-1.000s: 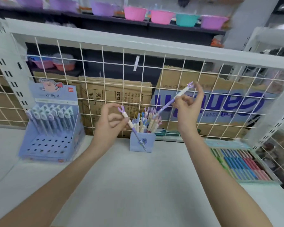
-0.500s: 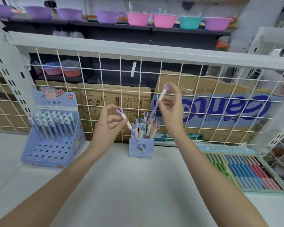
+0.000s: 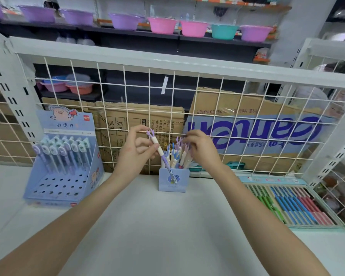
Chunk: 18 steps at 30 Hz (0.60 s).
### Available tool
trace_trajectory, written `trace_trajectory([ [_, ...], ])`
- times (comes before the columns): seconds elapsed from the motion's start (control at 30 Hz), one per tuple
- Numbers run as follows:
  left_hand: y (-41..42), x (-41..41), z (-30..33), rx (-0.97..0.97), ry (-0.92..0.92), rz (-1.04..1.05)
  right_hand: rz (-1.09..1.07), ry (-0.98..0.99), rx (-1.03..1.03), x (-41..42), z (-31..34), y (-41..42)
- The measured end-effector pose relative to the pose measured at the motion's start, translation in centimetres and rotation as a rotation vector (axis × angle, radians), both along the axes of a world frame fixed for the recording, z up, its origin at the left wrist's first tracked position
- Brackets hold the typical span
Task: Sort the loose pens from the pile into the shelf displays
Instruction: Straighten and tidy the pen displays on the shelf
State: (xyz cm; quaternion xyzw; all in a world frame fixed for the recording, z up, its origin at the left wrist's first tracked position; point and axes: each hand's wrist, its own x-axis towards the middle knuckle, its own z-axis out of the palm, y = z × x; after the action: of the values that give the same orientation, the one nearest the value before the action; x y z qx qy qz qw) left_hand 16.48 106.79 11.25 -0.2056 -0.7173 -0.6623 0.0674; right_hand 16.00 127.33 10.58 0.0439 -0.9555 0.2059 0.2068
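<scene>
Above a small blue cup [image 3: 173,181] of pens, the left hand [image 3: 134,154] is pinching a light, stiff, smooth pen [image 3: 161,154] mid-barrel, likely the surest hold, while the right hand [image 3: 202,149] is curling fingers among the cup's pens [image 3: 184,155], its grasp unclear.

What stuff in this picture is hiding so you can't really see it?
All in the head view:
- Right hand: its fingertips sit among the pens in the small blue pen holder, so whether it grips one cannot be told.
- Lower ends of those pens: hidden inside the holder.
- Tip of the purple pen in the left hand: too small and blurred.
- Print on the blue display box: too small to read.
- Cardboard boxes: crossed by the wire grid.
</scene>
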Motion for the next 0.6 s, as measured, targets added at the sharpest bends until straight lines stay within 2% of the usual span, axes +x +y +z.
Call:
trace_trajectory([
  [0.17, -0.3, -0.1, 0.2, -0.016, 0.016, -0.011, -0.062, 0.019, 0.047, 0.3, -1.4, -0.1],
  [0.23, -0.3, 0.0, 0.2, -0.012, 0.018, -0.023, -0.079, 0.045, -0.094, 0.9, -0.8, -0.6],
  [0.33, -0.1, 0.2, 0.2, 0.016, 0.018, -0.059, -0.079, 0.093, -0.418, 2.3, 0.6, -1.4],
  [0.4, 0.2, 0.5, 0.2, 0.026, 0.025, -0.08, 0.018, 0.038, -0.612, 3.4, 1.5, -2.2],
  [0.5, 1.0, 0.7, 0.0, 0.019, 0.018, -0.074, 0.154, -0.007, -0.643, 4.3, 2.2, -3.2],
  [0.6, 1.5, 1.3, -0.2, -0.025, 0.028, -0.094, 0.161, 0.015, -0.626, 4.8, 2.5, -3.6],
])
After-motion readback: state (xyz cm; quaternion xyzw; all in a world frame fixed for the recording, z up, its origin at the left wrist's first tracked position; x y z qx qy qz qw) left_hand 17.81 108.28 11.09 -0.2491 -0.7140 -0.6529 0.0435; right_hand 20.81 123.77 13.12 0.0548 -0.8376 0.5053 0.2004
